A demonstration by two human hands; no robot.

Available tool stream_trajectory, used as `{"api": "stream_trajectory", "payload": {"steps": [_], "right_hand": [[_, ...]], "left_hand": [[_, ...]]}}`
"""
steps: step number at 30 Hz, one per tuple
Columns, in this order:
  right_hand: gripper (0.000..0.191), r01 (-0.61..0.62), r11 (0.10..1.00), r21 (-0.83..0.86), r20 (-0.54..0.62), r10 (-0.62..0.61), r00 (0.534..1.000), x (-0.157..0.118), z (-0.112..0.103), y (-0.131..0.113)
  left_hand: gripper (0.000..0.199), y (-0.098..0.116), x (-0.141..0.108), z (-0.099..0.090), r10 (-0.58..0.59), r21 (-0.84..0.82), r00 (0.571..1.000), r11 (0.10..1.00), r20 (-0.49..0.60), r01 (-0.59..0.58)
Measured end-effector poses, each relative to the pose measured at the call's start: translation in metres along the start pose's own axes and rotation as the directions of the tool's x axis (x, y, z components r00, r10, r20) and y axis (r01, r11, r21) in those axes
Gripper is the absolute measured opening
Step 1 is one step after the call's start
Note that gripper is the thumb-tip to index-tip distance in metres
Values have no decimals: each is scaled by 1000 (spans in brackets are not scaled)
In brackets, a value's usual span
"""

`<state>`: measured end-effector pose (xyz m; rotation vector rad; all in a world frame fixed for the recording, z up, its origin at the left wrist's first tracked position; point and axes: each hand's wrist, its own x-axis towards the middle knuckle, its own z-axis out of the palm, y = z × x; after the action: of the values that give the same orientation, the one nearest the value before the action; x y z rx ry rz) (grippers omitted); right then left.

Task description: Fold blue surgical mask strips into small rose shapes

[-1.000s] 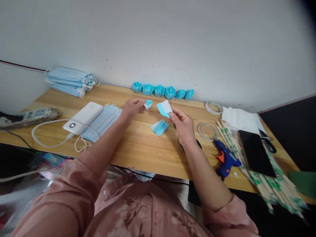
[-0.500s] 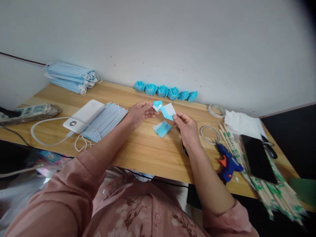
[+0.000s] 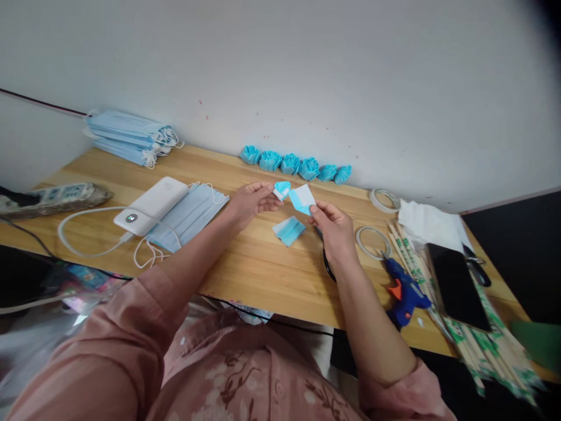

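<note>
Between thumb and fingers my left hand (image 3: pixel 253 204) pinches a small folded blue-and-white piece (image 3: pixel 281 190). My right hand (image 3: pixel 332 225) grips the lower right corner of a blue-and-white square (image 3: pixel 302 199), one corner folded over. The two pieces are close together above the wooden table (image 3: pixel 263 275); whether they touch is hard to tell. Another blue-and-white piece (image 3: pixel 289 231) lies on the table just below them. Behind, along the wall, stands a row of several blue flowers (image 3: pixel 290 164). Dark-handled scissors (image 3: pixel 328 266) are partly hidden by my right forearm.
Left: a stack of masks (image 3: pixel 127 137), a white power bank (image 3: pixel 151 204) with a cable, a loose mask (image 3: pixel 188 216) and a power strip (image 3: pixel 56 199). Right: tape rolls (image 3: pixel 384 200), a blue glue gun (image 3: pixel 405 295), a phone (image 3: pixel 458 286), wrapped sticks (image 3: pixel 491 351) and white sheets (image 3: pixel 432 222).
The view has shifted slightly. Both hands keep their pinches, and the two held pieces have turned a little, with hardly any other movement.
</note>
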<state>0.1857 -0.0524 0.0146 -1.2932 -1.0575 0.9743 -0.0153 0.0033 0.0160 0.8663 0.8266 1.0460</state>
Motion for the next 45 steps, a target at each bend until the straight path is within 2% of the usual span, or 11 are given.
{"api": "stream_trajectory", "payload": {"steps": [16,22,26,30,37,41,45], "right_hand": [[30,8,1000,12,-9,-8,1000,2,0,2],[29,6,994,108,-44,-1,999,2,0,1],[30,-9,992,123,-56,16,998,2,-1,-1],[30,-9,997,81,-33,12,999,2,-2,-1],[30,-7,999,32,21,6,1000,3,-3,4],[35,24,997,-73,53,-20,998,4,-6,7],[35,50,989,-141,85,-38,996,5,-7,7]], "left_hand": [[13,1,-2,2,-2,-4,1000,1000,3,2],[13,0,-1,2,0,5,1000,1000,-10,0],[23,-2,1,-1,43,50,999,998,-14,-42],[19,-3,3,-3,112,133,993,985,-30,-107],[16,-3,6,-3,238,401,971,889,8,-221],[21,-7,9,-6,323,561,943,767,80,-311],[24,-7,9,-9,393,640,908,662,146,-390]]}}
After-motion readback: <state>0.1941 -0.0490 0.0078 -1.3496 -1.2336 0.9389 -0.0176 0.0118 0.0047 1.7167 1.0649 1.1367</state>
